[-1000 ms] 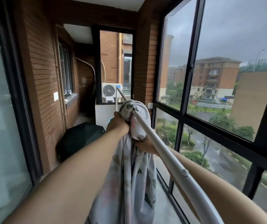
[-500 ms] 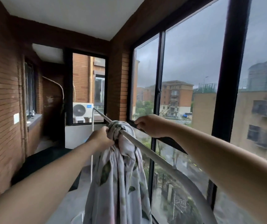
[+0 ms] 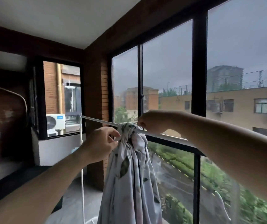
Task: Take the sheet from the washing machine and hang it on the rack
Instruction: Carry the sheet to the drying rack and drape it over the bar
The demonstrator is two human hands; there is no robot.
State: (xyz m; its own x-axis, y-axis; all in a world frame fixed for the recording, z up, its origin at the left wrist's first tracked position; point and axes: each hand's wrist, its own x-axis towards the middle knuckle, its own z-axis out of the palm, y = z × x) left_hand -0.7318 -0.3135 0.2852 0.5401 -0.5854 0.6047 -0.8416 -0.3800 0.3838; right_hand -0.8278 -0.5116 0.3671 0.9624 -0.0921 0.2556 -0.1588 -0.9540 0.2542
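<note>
- Over the rack's top rail (image 3: 100, 121), roughly midway along it, hangs the sheet (image 3: 129, 167). It is gathered into a tight wad where it crosses the rail and drops straight down in one narrow column. Its lower end runs out of frame.
- Progress, as I judge it: the sheet is out of the washing machine (not in view) and up on the rack, so the main part is done. What is left is spreading it, since bunched like this it covers only a short stretch of rail.
- Look of the cloth: pale grey-white, printed with dark green leaves and faint pink patches. It is thin and limp, with deep lengthwise pleats. Whether it is damp cannot be told.
- Left hand (image 3: 100, 143): at the wad's near left side, just under the rail, thumb and fingers curled and pinching a fold.
- Right hand (image 3: 152, 122): at the wad's right side, level with the rail, fingers curled in and nipping the cloth at its top. Whether it also touches the rail is unclear.
- Rack: the thin white rail runs from a far upright post (image 3: 82, 159) towards the lower right, passing behind the right forearm.
- Beyond: a black window frame (image 3: 199, 78) close behind the rail, brick walls, and an air-conditioner unit (image 3: 55, 122) outside the far window.
</note>
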